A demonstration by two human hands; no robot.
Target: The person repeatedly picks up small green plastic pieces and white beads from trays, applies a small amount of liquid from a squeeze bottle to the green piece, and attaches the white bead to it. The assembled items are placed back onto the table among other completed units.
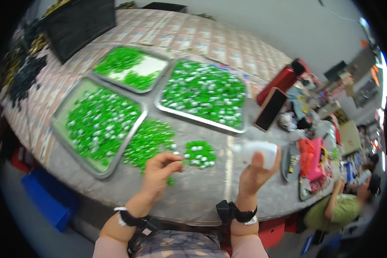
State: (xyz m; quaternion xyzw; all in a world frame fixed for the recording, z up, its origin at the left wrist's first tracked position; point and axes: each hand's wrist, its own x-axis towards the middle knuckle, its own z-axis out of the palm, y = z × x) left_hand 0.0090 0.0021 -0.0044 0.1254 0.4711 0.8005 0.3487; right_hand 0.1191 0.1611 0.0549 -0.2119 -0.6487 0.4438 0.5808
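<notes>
Right grip holds a white bottle sideways, pointing left.

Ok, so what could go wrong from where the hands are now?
Drips: the right hand holds the white bottle tipped sideways, so anything inside might leak onto the table.
Mixing: the left hand is close to both the loose green pile and the small green cluster, so a sweep could push them together.
Bumping: the phone stands just beyond the bottle and could get knocked.
</notes>
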